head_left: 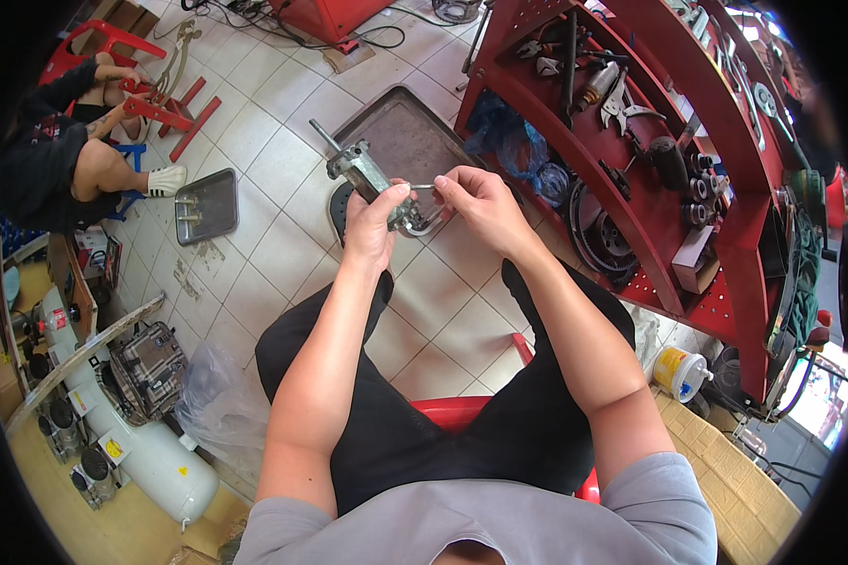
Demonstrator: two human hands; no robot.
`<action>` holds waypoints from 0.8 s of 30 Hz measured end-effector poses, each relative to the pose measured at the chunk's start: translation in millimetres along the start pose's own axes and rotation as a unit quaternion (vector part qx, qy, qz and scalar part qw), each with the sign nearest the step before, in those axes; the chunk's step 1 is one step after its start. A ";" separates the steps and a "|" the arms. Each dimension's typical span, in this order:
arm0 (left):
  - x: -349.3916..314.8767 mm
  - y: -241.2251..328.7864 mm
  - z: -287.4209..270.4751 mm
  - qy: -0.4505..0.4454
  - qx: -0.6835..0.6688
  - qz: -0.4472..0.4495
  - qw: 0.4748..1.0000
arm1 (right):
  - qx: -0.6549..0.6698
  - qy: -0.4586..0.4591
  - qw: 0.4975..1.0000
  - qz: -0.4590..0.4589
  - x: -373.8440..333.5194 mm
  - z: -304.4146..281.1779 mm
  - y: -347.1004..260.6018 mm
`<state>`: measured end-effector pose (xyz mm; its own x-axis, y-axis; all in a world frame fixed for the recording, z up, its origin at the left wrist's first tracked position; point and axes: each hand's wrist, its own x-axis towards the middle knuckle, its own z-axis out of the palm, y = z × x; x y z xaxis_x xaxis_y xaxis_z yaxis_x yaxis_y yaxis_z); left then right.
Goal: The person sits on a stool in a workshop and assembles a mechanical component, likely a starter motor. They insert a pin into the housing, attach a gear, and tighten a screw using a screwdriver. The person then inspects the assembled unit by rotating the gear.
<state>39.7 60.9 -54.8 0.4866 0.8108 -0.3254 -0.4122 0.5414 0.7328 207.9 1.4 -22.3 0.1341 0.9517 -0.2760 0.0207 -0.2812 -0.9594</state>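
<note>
My left hand [372, 231] is closed around a grey metal cylinder-shaped part [364, 173] held above the floor between my knees. A thin shaft [324, 135] sticks out of its upper left end. Close to its lower right end, my right hand [483, 203] pinches a short, thin metal rod [424, 186] between thumb and fingertips. The rod points left toward the part; whether it touches it I cannot tell. Below my right fingers a curved metal piece [426, 226] shows at the part's lower end. Fingers hide some of that end.
Beyond my hands a dark metal tray [405, 118] lies on the tiled floor. A red tool rack [622, 193] with pliers and wrenches stands at right. At far left a seated person [47, 165] works near a smaller tray [219, 202]. A white tank [151, 461] lies lower left.
</note>
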 end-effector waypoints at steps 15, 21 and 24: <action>-0.1 -0.5 -0.5 0.006 -0.003 0.006 1.000 | 0.148 -0.034 0.987 -0.051 -0.4 2.0 -0.6; 1.8 -2.2 -4.0 0.001 0.002 0.007 1.000 | 0.128 -0.007 0.991 -0.039 -1.4 1.6 -6.9; 1.8 -2.5 -3.8 0.009 -0.002 0.005 1.000 | 0.148 0.005 0.987 -0.060 -0.6 2.9 -3.2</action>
<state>38.7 61.8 -59.4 0.4676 0.8206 -0.3287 -0.4199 0.5334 0.7343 204.9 2.0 -19.2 0.1570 0.9744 -0.1609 -0.2531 -0.1178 -0.9602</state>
